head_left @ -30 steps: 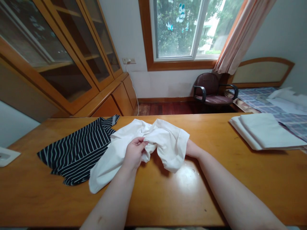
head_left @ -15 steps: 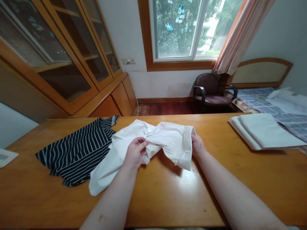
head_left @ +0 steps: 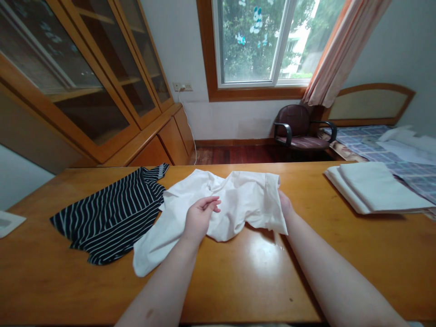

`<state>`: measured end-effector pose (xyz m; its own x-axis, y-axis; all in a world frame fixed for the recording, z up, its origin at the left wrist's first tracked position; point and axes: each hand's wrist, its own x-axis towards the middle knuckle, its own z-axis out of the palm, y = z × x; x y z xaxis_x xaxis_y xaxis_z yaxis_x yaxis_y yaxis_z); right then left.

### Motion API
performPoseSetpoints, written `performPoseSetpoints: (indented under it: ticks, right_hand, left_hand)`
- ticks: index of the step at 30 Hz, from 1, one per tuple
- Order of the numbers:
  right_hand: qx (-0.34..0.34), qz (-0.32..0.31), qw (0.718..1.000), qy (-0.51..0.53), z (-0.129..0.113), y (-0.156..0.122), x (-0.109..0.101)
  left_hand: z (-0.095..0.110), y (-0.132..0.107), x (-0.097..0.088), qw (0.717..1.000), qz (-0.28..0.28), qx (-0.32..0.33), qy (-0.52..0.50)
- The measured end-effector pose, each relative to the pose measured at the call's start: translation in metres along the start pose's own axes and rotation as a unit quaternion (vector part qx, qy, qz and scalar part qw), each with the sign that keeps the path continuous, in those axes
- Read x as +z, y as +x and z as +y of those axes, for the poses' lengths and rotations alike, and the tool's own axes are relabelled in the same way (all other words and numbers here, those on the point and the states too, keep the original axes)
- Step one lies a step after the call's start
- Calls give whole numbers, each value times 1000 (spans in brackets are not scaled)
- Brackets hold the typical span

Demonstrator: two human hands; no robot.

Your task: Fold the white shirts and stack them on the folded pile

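A crumpled white garment (head_left: 235, 200) lies across the middle of the wooden table, its right end raised slightly off the surface. I cannot make out what kind of garment it is. Above its middle hovers my left hand (head_left: 200, 215), fingers loosely curled and slightly apart, with no cloth visible between them. At the garment's right end, my right hand (head_left: 286, 206) holds the hemmed opening; the cloth hides most of its fingers. A black-and-white striped shirt (head_left: 116, 213) lies flat to the left, touching the white garment's edge.
Folded white cloth (head_left: 378, 186) rests at the right side of the wooden table (head_left: 231, 290). A white flat object (head_left: 10, 223) sits at the left edge. Beyond the table stand a maroon armchair (head_left: 296, 127), a bed (head_left: 361, 136) and a glass-door cabinet (head_left: 129, 81).
My left hand has let go of the pinched cloth and shifted slightly right. The white garment's right end has moved right with my right hand and spread flatter.
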<state>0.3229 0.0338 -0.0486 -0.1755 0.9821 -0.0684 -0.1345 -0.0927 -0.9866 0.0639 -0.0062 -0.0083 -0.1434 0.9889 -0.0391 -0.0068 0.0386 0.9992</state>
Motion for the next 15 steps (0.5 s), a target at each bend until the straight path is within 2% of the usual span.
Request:
performPoseSetpoints:
  ticks: [2,4,6,8,9,11,13,15]
  right_hand:
    - [42,-26,998,33,0,-1,5]
    - [63,-54,996,42,-1,-5,12]
    - [75,-91,992,52,-5,-10,18]
    - [60,-112,990,60,-11,-17,24]
    - [42,-109,991,62,-14,-20,26]
    - [0,-88,995,57,-17,-25,28]
    - [-26,-72,996,38,-17,-24,27]
    - [-47,-46,998,5,-13,-18,26]
  left_hand:
    - [1,-8,6,999,-29,25,36]
    - [5,-16,10,987,-87,80,107]
    - [9,-24,13,948,-184,159,203]
    - [7,-30,18,893,-260,222,293]
    - [4,-32,21,874,-267,237,331]
    - [-7,-32,26,856,-235,251,386]
    - [-16,-28,29,861,-200,258,389]
    - [-19,-23,27,881,-194,248,352]
